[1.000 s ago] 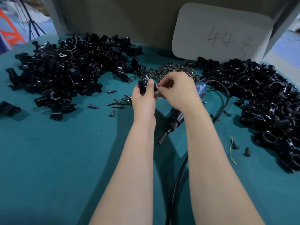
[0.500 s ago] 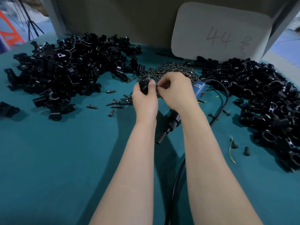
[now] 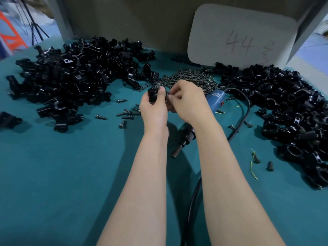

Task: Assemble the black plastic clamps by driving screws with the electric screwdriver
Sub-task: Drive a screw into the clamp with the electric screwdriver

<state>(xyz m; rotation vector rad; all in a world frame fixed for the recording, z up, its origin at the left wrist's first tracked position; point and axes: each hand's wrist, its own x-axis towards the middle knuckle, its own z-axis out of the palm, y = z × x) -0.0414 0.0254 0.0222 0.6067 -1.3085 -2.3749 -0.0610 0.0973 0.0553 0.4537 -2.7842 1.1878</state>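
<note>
My left hand [image 3: 154, 110] grips a small black plastic clamp [image 3: 153, 92] above the teal table. My right hand [image 3: 188, 102] has its fingertips pinched against the clamp's right side; a screw between them is mostly hidden. The blue electric screwdriver [image 3: 215, 101] lies on the table under my right wrist, its black nose [image 3: 182, 142] pointing toward me. A heap of dark screws [image 3: 188, 78] lies just behind my hands. Big piles of black clamp parts lie at the left [image 3: 71, 80] and at the right [image 3: 287, 107].
Several loose screws [image 3: 126, 114] are scattered left of my hands. The screwdriver's black cable [image 3: 243, 114] loops right and runs back toward me. A grey board marked "44" [image 3: 241, 36] leans on the back wall. Small bits and a yellow strand [image 3: 253, 164] lie at the right.
Both hands stayed together on the clamp, drifting slightly nearer to me. The fingers of my right hand shifted a little against the clamp.
</note>
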